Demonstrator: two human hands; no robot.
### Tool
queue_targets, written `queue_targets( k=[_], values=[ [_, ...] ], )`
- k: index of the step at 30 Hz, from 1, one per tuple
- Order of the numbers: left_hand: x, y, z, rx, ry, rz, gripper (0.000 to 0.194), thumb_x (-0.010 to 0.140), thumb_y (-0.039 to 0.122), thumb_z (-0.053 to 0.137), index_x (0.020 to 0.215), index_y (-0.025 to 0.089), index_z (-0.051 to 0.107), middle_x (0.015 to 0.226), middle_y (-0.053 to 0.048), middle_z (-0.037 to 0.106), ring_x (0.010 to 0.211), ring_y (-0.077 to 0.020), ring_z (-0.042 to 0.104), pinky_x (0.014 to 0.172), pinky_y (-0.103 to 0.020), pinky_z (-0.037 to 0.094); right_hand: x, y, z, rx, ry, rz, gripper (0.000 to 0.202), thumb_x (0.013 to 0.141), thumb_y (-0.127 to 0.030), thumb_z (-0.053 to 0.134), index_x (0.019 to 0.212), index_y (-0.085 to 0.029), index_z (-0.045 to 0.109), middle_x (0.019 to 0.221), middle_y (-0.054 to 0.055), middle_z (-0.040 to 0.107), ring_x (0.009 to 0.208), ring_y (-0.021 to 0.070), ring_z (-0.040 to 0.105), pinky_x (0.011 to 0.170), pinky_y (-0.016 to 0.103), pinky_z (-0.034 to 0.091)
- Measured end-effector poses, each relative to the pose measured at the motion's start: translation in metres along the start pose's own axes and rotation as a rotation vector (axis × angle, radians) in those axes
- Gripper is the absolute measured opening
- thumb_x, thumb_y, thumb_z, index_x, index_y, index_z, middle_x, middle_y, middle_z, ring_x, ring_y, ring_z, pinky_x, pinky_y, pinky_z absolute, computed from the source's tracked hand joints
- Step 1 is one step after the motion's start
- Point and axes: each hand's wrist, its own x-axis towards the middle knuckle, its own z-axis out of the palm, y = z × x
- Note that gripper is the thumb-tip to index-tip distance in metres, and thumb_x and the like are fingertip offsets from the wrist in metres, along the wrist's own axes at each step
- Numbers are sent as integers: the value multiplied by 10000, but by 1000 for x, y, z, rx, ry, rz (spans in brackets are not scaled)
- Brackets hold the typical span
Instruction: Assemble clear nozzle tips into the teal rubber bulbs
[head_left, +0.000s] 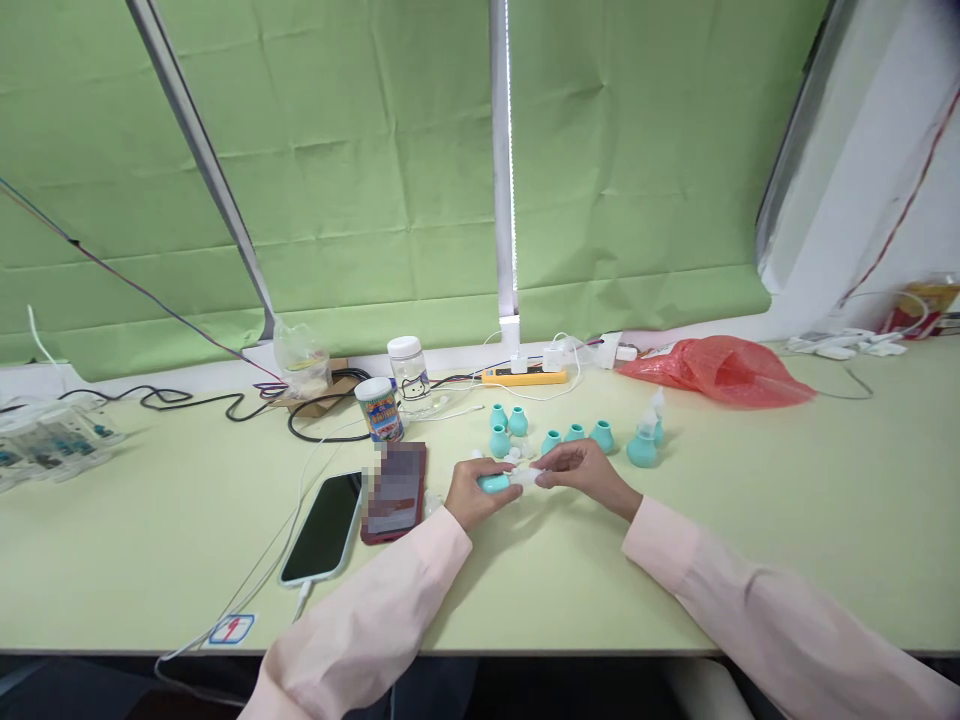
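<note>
My left hand [480,492] is closed around a teal squeeze bulb [493,484], which lies on its side and points to the right. A translucent white nozzle [526,477] sticks out from the bulb's neck. The fingertips of my right hand [583,472] pinch the far end of this nozzle. Just beyond my hands stand several open-necked teal bulbs [602,436]. Small white, cap-like parts [514,455] lie among them, partly hidden by my fingers. To the right, a teal bulb with a clear nozzle fitted [642,447] stands upright, with another one partly behind it.
Left of my hands lie a phone in a dark red case [394,495] and a charging phone [324,530]. Behind them stand a printed canister [380,410] and a clear jar [411,378]. A yellow power strip [523,377] and red plastic bag [720,370] lie along the back.
</note>
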Motion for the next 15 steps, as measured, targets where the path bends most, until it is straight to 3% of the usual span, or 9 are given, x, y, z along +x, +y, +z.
queue_targets(
  k=[6, 15],
  values=[
    [-3, -2, 3, 95, -9, 123, 247, 610, 281, 563, 794, 128, 625, 646, -46, 587, 577, -125, 525, 547, -230, 395, -2, -3, 0, 63, -25, 119, 218, 433, -180, 693, 632, -107, 644, 526, 25, 609, 472, 113, 536, 496, 251, 448],
    [-5, -1, 7, 44, 51, 147, 250, 618, 285, 565, 790, 110, 616, 646, -53, 574, 579, -123, 514, 536, -229, 391, -3, 5, 5, 278, 4, 223, 191, 475, -177, 685, 648, -106, 645, 510, 18, 599, 465, 94, 529, 522, 255, 447]
  ],
)
